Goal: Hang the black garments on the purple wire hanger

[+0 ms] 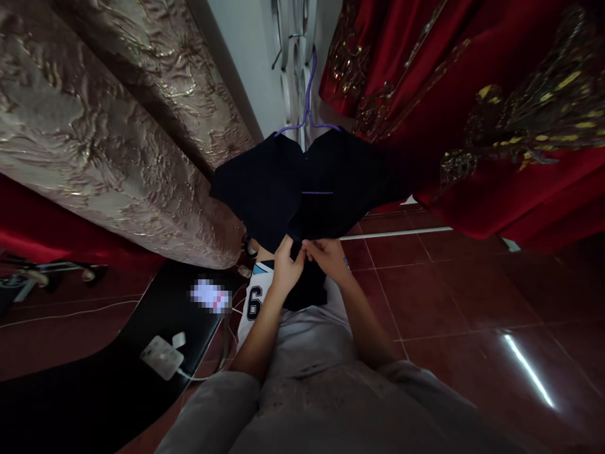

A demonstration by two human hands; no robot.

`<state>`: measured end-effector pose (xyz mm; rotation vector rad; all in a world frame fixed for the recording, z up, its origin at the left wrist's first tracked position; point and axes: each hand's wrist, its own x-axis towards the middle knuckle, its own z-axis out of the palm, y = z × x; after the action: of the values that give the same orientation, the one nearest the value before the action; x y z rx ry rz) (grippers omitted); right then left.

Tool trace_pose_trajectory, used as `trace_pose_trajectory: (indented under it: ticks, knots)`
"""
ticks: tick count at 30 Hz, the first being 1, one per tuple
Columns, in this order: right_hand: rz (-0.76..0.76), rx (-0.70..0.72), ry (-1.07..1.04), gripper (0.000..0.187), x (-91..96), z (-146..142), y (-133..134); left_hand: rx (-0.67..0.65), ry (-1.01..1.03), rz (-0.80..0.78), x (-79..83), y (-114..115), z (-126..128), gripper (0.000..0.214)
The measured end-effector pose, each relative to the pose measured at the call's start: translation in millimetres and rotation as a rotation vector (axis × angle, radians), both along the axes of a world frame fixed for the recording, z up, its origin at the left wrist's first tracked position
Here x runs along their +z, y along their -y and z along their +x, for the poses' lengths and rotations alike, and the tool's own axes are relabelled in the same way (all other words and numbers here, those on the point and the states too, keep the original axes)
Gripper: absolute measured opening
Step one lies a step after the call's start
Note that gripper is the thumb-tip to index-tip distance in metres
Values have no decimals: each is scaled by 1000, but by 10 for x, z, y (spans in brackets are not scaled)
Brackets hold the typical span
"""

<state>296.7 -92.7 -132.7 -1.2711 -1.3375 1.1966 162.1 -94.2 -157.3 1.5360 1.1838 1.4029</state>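
A dark shirt (255, 183) hangs in front of me on a purple wire hanger (308, 107), its lower part reaching my lap. My left hand (287, 268) is closed on the shirt's front edge, thumb and fingers pinched together. Close beside it, my right hand (328, 255) also pinches the front of the shirt, its fingertips nearly meeting the left thumb. Whatever small part lies between the fingertips is too dark to make out. The hanger's lower bar shows through the shirt's open front.
A metal rack (295, 38) stands behind the hanger. Pale brocade fabric (142, 139) hangs on the left, a red sequined garment (472, 126) on the right. On a black bench (118, 372) lie a lit phone (210, 296), a white power bank (162, 357) and cables. The floor (454, 296) is red tile.
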Motion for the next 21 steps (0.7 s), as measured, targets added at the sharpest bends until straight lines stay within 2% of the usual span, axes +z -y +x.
trace_pose_trajectory:
  ticks: [3, 6, 8, 12, 15, 16, 18, 19, 21]
  knots:
    - [-15, 85, -105, 38, -1, 32, -42, 23, -20, -1, 6, -68, 18, 4]
    - [-48, 40, -170, 30, 193, 53, -170, 31, -74, 24, 15, -138, 26, 8]
    - [-6, -49, -233, 25, 467, 64, -307, 45, -120, 43, -11, -191, 45, 11]
    - [232, -203, -328, 23, 1139, 43, -585, 47, -197, 38, -158, -263, 113, 17]
    - [314, -190, -346, 30, 1407, -8, -659, -5, -217, 13, -151, -238, 128, 13]
    - [323, -185, -346, 32, 1431, -20, -651, -43, -224, 9, -80, -221, 115, 10]
    - [328, -185, -338, 35, 1423, -26, -602, -123, -214, 35, 185, -201, 62, 10]
    - [328, -187, -331, 36, 1411, -22, -568, -150, -191, 74, 370, -210, 27, 18]
    - [335, -186, -322, 37, 1409, -10, -500, -102, -113, 204, 795, -281, -38, 32]
